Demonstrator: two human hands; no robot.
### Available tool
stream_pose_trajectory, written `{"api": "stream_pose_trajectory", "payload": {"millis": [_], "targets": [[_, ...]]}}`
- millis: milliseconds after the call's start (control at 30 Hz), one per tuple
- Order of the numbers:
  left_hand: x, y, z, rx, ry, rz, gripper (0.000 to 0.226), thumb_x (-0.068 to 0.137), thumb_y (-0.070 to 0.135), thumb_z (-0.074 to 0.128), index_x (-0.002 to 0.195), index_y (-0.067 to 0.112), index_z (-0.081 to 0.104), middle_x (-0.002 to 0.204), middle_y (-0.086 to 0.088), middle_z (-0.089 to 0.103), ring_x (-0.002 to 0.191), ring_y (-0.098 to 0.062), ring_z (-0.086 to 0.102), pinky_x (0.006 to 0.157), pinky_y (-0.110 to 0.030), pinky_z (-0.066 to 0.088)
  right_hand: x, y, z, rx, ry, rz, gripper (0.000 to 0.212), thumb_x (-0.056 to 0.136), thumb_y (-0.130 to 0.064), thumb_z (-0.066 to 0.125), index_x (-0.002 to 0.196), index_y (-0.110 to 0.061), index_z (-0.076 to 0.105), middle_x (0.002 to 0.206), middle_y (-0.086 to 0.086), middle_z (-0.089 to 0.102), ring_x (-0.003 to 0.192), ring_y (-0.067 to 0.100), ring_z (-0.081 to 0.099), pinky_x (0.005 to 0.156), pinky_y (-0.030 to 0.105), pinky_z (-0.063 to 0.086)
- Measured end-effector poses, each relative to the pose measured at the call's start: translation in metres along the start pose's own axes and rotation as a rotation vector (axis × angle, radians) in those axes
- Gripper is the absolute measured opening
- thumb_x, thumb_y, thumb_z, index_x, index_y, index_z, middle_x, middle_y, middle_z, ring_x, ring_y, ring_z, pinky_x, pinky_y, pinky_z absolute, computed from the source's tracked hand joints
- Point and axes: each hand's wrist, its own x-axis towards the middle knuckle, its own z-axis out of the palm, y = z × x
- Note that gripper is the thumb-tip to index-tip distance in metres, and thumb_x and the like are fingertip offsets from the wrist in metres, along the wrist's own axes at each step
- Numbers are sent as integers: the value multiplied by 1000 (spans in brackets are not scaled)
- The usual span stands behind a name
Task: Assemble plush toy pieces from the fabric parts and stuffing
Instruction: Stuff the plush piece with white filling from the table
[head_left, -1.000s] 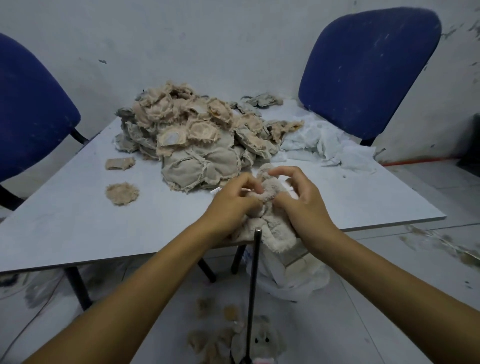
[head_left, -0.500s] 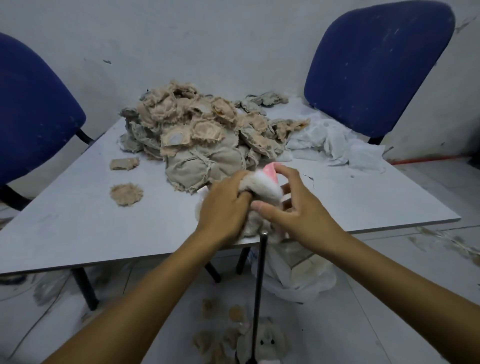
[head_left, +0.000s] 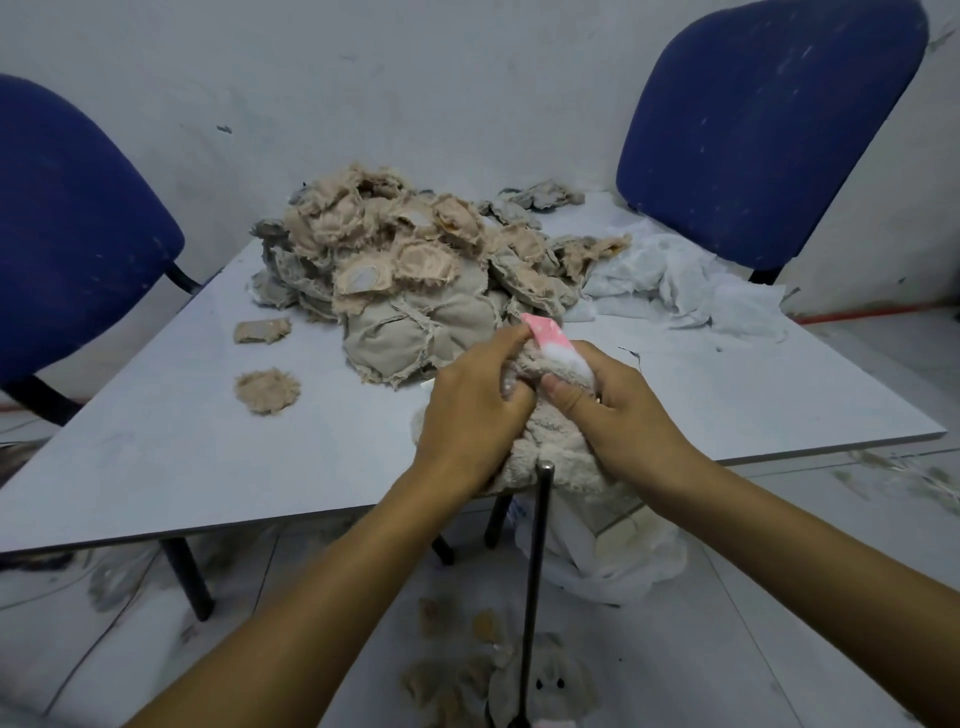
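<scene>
1. Hands, seen from the head view, meet at the near edge of the counter. The left hand and right hand both grip one beige plush piece, fingers curled into the fabric from either side.

2. The plush piece sits directly between the hands, so neither is nearer. Its long axis runs away from the person: the bulky lower end hangs over the counter edge toward the body, while the upper end points toward the fabric pile.

3. A pink, white-spotted part and some white fluff poke out at that far upper end, pinched between the left fingertips and the right thumb side. Whether the fluff is stuffing or lining I cannot tell.

4. A thin black rod stands upright just below the plush, its tip touching or almost touching the underside; which one is unclear.

5. My judgement: the next move turns on that far-end opening, which both hands reach equally, so either can push or pull while the other steadies the body.

6. Elsewhere in this view: two loose beige patches lie left of the pile, white cloth lies right of it, and more plush bits are on the floor.
</scene>
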Motion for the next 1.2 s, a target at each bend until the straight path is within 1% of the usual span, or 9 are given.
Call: {"api": "stream_pose_trajectory", "payload": {"millis": [100,200,367,467,533,733,867,1033,1200], "targets": [[6,3,-10,-393,-294,-217,77,81,0,60,140,45,38,110,-2,57,63,-4,61,58,-26,53,1,-3,-8,84,-20,-11,27,101,-16,55,126,-23,60,109,-5,72,100,11,68,87,33,55],[11,5,-16,-621,-385,-328,57,79,3,62,127,33,55,110,-12,65,83,-9,65,74,-30,53,5,-9,-14,133,-69,-49,29,101,-13,55,129,-19,59,108,-2,73,100,14,70,85,33,56],[7,17,-16,-375,-313,-70,64,75,2,59,127,37,45,108,0,64,75,-14,62,58,-25,49,7,-13,-12,89,-42,-158,29,100,-13,57,126,-23,58,100,-18,72,95,0,67,77,12,47],[10,24,-24,-303,-404,-55,79,70,7,63,125,56,35,116,-13,61,75,-41,65,56,-46,54,7,-16,-17,21,-84,-206,29,99,-17,58,126,-28,56,97,-25,68,90,-4,64,76,10,43],[8,25,-27,-270,-396,-68,75,71,6,64,130,45,38,113,-16,63,82,-40,67,64,-51,58,7,-17,-19,0,-102,-216,28,98,-19,59,123,-30,56,96,-27,67,89,-4,64,75,10,44],[16,23,-50,-469,-473,-236,24,82,-3,72,103,6,64,91,-4,69,84,-18,67,76,-37,56,4,-20,-27,0,-1,-220,20,84,-32,74,102,-33,64,85,-17,67,76,1,63,65,16,48],[20,34,-52,-19,-88,239,30,74,19,84,81,34,59,76,20,61,73,4,56,68,-15,42,1,-20,-31,-149,73,-261,20,85,-40,73,98,-26,66,83,-10,67,77,12,65,64,38,55],[20,42,-59,-43,-400,125,18,76,20,83,83,13,67,75,8,61,70,-2,57,64,-17,43,-3,-21,-40,-246,77,-304,40,83,-55,69,92,-16,70,82,1,69,78,21,66,64,45,53],[12,44,-63,-165,-388,143,32,68,29,81,87,5,71,84,-9,69,81,-26,67,75,-40,55,-6,-30,-50,-333,57,-343,45,81,-57,70,98,-15,67,84,-1,68,74,17,65,62,45,52]]}}
